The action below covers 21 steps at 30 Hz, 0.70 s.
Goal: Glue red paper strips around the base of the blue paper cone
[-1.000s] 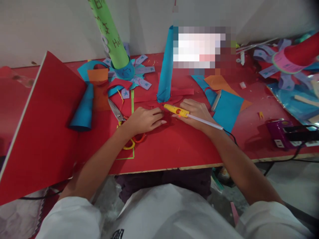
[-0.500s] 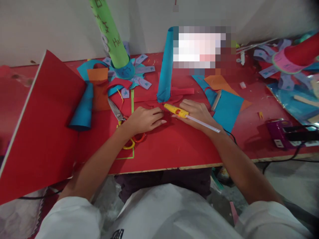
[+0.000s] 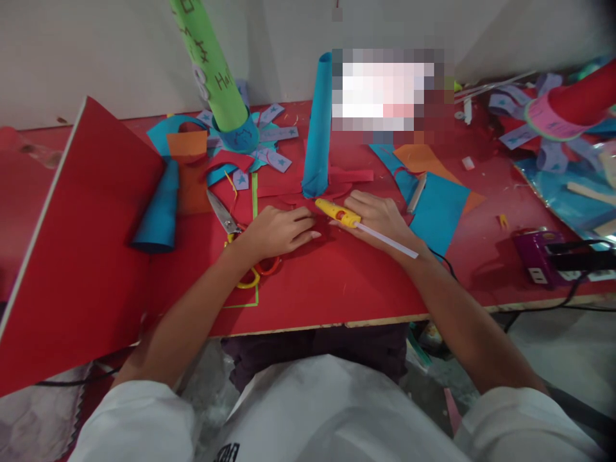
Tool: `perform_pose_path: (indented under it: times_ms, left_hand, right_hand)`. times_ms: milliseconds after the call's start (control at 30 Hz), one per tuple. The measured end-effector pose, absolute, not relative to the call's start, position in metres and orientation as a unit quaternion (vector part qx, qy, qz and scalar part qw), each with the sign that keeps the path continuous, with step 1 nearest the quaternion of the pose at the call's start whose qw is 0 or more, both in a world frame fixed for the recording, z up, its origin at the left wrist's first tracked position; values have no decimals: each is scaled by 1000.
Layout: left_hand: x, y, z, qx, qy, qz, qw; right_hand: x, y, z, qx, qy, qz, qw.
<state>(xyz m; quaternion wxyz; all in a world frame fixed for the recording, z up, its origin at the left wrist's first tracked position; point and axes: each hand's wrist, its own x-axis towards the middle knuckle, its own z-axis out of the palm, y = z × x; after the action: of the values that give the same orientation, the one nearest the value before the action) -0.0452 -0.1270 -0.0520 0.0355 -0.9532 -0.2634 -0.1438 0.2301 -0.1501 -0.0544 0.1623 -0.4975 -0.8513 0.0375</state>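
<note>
Clear glue stick (image 3: pixel 387 240) has shifted slightly: its rear end now sits farther left, near the right wrist. Right hand (image 3: pixel 375 218) has its fingers wrapped around the yellow glue gun (image 3: pixel 337 213), right of center on the red counter (image 3: pixel 317 289); it looks light, hard and smooth, best held by the handle. Left hand (image 3: pixel 283 234) has curled fingers, contents unclear. Farther off, the blue paper tube (image 3: pixel 317 128) looks thin, easily creased.

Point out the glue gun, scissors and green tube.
Glue gun (image 3: pixel 329 208): head view, on the yellow body, toward the nozzle end.
Scissors (image 3: pixel 223 213): head view, on the metal blades, above the handles.
Green tube (image 3: pixel 208 63): head view, on its side, about midway up the visible part.
</note>
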Motion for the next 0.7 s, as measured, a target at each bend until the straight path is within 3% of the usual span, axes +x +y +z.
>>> perform_pose_path:
  times_ms: [700]
  left_hand:
    - [-45, -126, -53, -953, -251, -161, 54]
  right_hand:
    - [226, -146, -49, -504, -851, -12, 148]
